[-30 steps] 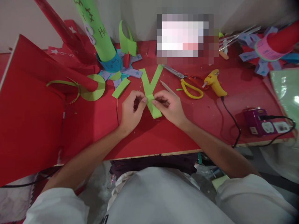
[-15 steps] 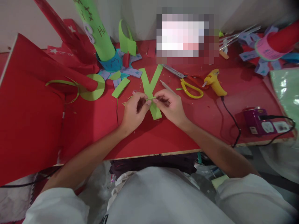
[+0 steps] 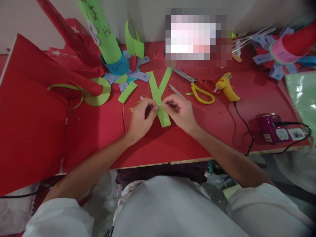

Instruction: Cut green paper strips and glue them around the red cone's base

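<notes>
Green strips [image 3: 164, 118] lie crossed on the red table [image 3: 148, 149], their upper ends spread like a Y. Over the crossing, my left hand [image 3: 144, 115] pinches one side of a thin green piece [image 3: 160, 104]. My right hand [image 3: 181, 110] pinches its other side, fingertips close to those of my left. The fingers partly hide the small piece. A short green strip [image 3: 127, 92] lies to the left. Behind my right hand is a pale pen-like stick [image 3: 176, 91].
Scissors [image 3: 202, 93] and a yellow glue gun [image 3: 227, 87] lie right, its cord running toward a purple box [image 3: 271, 128]. A green tube [image 3: 108, 42] stands back left. A large red board [image 3: 32, 115] rises at left.
The thin green piece between my fingertips looks tilted differently and shows less. Both hands have barely moved.
</notes>
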The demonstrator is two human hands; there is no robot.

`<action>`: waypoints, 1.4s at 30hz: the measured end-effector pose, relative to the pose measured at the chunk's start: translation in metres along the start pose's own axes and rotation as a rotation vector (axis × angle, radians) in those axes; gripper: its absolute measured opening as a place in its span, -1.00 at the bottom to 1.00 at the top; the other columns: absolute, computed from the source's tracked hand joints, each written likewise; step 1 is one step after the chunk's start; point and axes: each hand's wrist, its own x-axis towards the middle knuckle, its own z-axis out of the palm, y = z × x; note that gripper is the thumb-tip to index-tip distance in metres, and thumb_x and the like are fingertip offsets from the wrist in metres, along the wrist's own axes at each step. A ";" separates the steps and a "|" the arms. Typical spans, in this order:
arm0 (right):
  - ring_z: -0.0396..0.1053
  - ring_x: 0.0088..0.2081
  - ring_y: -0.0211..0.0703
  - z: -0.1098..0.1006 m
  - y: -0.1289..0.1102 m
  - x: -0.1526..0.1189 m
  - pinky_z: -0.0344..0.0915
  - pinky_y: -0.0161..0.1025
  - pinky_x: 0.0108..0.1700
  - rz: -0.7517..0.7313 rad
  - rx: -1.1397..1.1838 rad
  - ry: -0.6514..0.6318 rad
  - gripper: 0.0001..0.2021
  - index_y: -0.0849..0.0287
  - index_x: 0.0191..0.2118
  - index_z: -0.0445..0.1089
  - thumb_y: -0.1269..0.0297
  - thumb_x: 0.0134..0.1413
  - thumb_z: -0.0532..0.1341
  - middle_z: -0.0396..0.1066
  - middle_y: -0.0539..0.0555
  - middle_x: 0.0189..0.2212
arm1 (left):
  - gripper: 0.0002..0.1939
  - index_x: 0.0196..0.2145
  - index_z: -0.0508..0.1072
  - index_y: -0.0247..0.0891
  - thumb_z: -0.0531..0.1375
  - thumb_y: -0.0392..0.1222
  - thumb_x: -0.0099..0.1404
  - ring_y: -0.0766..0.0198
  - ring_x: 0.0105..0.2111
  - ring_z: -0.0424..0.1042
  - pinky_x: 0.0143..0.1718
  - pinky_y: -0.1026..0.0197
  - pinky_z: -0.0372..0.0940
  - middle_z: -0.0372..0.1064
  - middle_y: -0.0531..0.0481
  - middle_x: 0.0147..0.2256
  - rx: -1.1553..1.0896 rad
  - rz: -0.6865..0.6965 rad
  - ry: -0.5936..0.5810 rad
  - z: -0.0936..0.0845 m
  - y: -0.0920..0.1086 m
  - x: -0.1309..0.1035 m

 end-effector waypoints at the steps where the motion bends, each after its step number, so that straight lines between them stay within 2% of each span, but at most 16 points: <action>1: 0.47 -0.33 -0.14 0.000 0.000 0.000 0.48 -0.17 -0.28 0.003 -0.002 0.000 -0.62 0.06 -0.28 0.46 -0.17 0.29 0.31 0.50 0.01 -0.37 | -0.77 -0.30 0.37 -0.19 0.19 -0.07 0.52 0.36 -0.47 0.22 -0.42 0.22 0.12 0.27 0.10 -0.42 -0.001 -0.002 0.001 0.000 0.000 0.000; 11: 0.47 -0.31 -0.15 0.000 0.002 0.000 0.46 -0.19 -0.27 0.030 0.013 -0.030 -0.62 0.06 -0.25 0.46 -0.18 0.27 0.32 0.50 0.01 -0.36 | -0.80 -0.27 0.40 -0.19 0.22 -0.06 0.49 0.37 -0.48 0.24 -0.42 0.23 0.14 0.27 0.12 -0.45 0.019 -0.005 -0.007 0.002 -0.005 -0.002; 16: 0.48 -0.33 -0.17 0.000 0.005 0.000 0.44 -0.23 -0.29 0.034 0.054 -0.047 -0.64 0.10 -0.25 0.47 -0.12 0.24 0.38 0.50 0.00 -0.38 | -0.82 -0.29 0.39 -0.20 0.22 -0.11 0.48 0.37 -0.47 0.25 -0.41 0.24 0.14 0.28 0.12 -0.44 0.034 0.014 -0.008 0.002 -0.004 -0.002; 24: 0.47 -0.33 -0.14 0.000 0.006 -0.001 0.46 -0.16 -0.27 0.022 0.021 -0.033 -0.66 0.08 -0.28 0.47 -0.11 0.25 0.37 0.50 0.01 -0.38 | -0.88 -0.31 0.39 -0.22 0.22 -0.24 0.44 0.39 -0.47 0.24 -0.42 0.26 0.14 0.27 0.13 -0.45 0.055 0.050 0.002 0.003 -0.002 -0.001; 36: 0.47 -0.36 -0.17 0.001 0.004 0.000 0.48 -0.18 -0.25 0.029 0.041 -0.020 -0.63 0.09 -0.29 0.47 -0.14 0.23 0.38 0.50 0.00 -0.40 | -0.82 -0.28 0.37 -0.20 0.21 -0.12 0.50 0.36 -0.46 0.25 -0.40 0.24 0.16 0.26 0.11 -0.45 0.074 0.038 0.001 0.002 0.001 -0.003; 42: 0.48 -0.35 -0.18 0.002 0.003 -0.001 0.45 -0.20 -0.23 -0.011 0.042 0.000 -0.64 0.10 -0.29 0.48 -0.12 0.26 0.36 0.53 0.01 -0.38 | -0.83 -0.27 0.36 -0.20 0.21 -0.13 0.51 0.38 -0.47 0.23 -0.41 0.24 0.14 0.24 0.13 -0.45 0.073 0.058 0.014 0.002 0.000 -0.003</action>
